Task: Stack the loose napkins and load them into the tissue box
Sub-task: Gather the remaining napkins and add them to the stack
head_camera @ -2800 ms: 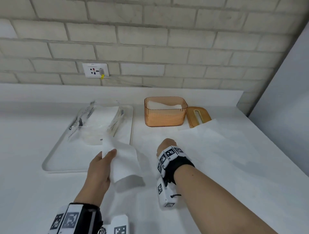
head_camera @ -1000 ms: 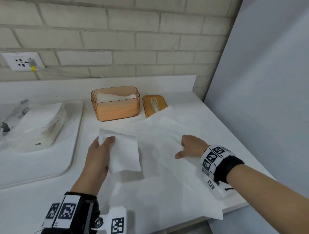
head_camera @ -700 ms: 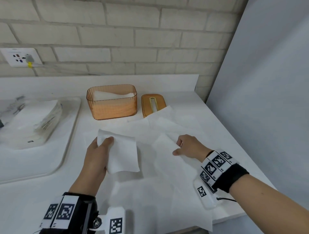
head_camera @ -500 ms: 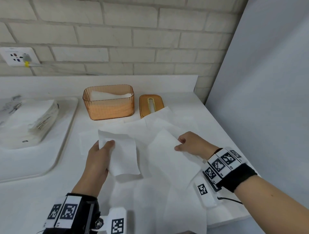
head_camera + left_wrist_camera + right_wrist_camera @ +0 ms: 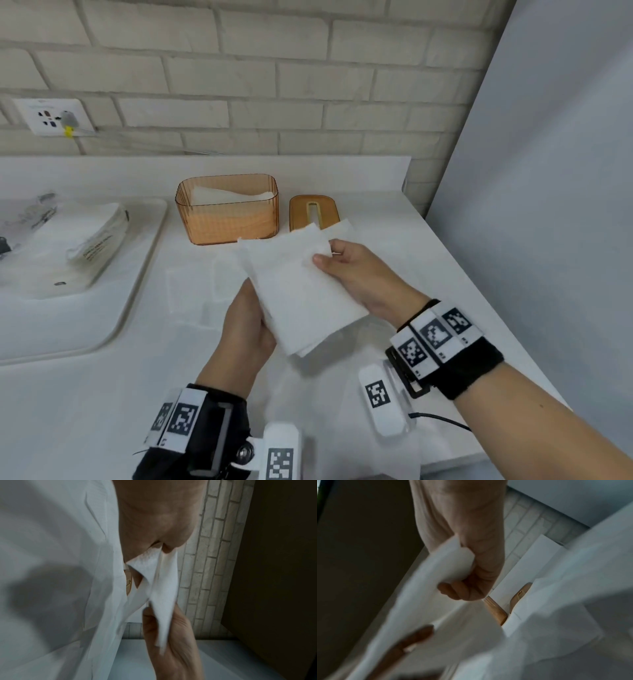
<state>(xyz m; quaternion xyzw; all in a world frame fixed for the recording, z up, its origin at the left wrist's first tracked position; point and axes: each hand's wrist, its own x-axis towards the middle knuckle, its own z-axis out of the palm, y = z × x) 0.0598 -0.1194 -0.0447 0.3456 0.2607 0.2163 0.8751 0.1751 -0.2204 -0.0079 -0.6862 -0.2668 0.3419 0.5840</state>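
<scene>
Both hands hold a small stack of white napkins [image 5: 298, 287] above the counter. My left hand [image 5: 250, 318] grips the stack's lower left edge from beneath. My right hand [image 5: 346, 267] pinches the top napkin at its right edge, thumb on top. The wrist views show the same napkins [image 5: 164, 588] [image 5: 447, 568] pinched between the fingers. The amber tissue box [image 5: 227, 210] stands open behind, with napkins inside. Its amber slotted lid [image 5: 313, 210] lies to the right of the box. More loose napkins [image 5: 342, 394] lie spread on the counter under my hands.
A white tray [image 5: 137, 291] at the left carries a plastic-wrapped napkin pack [image 5: 78, 246]. A grey wall panel [image 5: 548, 171] closes off the right side. The counter edge [image 5: 496, 452] runs close under my right wrist. A brick wall with a socket [image 5: 54, 116] stands behind.
My right hand has lifted a loose napkin off the counter and brought it left onto the napkin in my left hand. Both hands now hold the stack together.
</scene>
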